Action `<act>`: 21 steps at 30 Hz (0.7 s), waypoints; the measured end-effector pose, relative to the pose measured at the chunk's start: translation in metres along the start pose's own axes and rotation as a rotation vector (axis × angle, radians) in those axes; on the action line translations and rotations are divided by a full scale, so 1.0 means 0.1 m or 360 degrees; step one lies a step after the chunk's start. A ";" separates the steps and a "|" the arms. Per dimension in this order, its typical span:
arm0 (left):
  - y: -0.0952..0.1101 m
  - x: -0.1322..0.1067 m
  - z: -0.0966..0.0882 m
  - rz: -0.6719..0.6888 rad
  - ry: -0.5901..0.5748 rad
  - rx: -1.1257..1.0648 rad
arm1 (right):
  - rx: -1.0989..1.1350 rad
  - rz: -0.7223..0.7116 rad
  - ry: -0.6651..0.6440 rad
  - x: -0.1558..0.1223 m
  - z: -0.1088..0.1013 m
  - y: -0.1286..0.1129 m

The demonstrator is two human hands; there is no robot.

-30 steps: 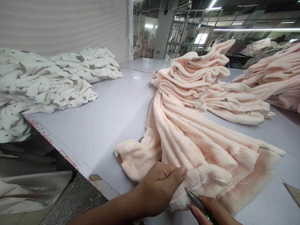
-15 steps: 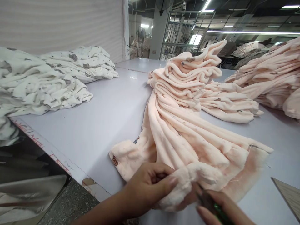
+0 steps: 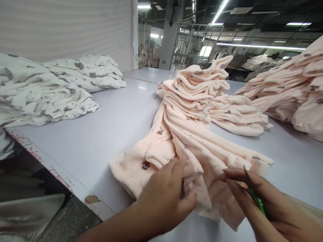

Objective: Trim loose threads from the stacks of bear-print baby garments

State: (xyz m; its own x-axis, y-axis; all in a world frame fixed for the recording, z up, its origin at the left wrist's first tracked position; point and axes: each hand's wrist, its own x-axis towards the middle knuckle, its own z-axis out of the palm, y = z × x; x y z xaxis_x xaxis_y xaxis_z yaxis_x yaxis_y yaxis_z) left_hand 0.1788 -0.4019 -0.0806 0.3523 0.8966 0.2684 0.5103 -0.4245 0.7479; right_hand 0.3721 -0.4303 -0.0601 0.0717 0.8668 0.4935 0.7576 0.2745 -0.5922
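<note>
A pale pink fleece garment (image 3: 191,144) with small brown prints lies draped toward me on the grey table (image 3: 121,124). My left hand (image 3: 166,198) pinches a fold of its near edge between thumb and fingers. My right hand (image 3: 264,205) rests against the same edge from the right, fingers curled round a small green-handled thread snipper (image 3: 256,198) whose metal tip points up. The garment's far end runs up into a stack of folded pink pieces (image 3: 199,84).
White printed garments (image 3: 45,90) are heaped at the left and back left. More pink piles (image 3: 295,90) sit at the right. The table's worn front edge (image 3: 65,185) drops to a dark floor at lower left. A metal rack (image 3: 194,43) stands behind.
The near end of the pink garment has been gathered and folded over toward me. My left hand shifted its pinch up onto the fold; my right hand rose with the snipper.
</note>
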 end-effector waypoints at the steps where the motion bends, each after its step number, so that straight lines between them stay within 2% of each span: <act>1: -0.03 0.15 0.17 -0.0077 -0.0013 -0.0092 | 0.0035 -0.0045 -0.0045 0.03 0.04 -0.05; 3: -0.14 0.35 0.39 -0.0214 0.0019 -0.0305 | 0.0119 -0.0067 -0.0228 0.07 0.11 -0.11; 5: -0.28 0.40 0.44 -0.0255 -0.0009 -0.0528 | 0.0141 -0.0070 -0.0406 0.08 0.18 -0.12; 7: -0.39 0.31 0.36 -0.0304 -0.0010 -0.0763 | 0.0084 -0.0094 -0.0509 0.04 0.26 -0.09; 10: -0.47 0.08 0.14 -0.0515 0.0153 -0.1099 | -0.0090 -0.0083 -0.0542 -0.02 0.39 -0.03; 13: -0.47 -0.12 -0.02 -0.0648 0.0212 -0.1157 | -0.0248 0.0009 -0.0564 -0.02 0.43 -0.01; 16: -0.42 -0.19 -0.09 -0.0796 0.0202 -0.1053 | -0.0193 0.0046 -0.0607 0.06 0.33 0.00; 18: -0.37 -0.15 -0.08 -0.0755 0.0025 -0.1015 | -0.0062 0.0031 -0.0610 0.12 0.25 0.03; 21: -0.27 -0.02 0.05 -0.0518 -0.0430 -0.1054 | 0.0126 0.0041 -0.0562 0.14 0.25 0.19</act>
State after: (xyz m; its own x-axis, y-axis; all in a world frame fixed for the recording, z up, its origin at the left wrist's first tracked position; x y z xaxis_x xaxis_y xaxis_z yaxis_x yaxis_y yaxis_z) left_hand 0.1682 -0.3927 -0.1048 0.4875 0.8649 -0.1200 0.0767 0.0945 0.9926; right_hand 0.3714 -0.4023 -0.0806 -0.1491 0.9604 0.2356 0.7050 0.2703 -0.6557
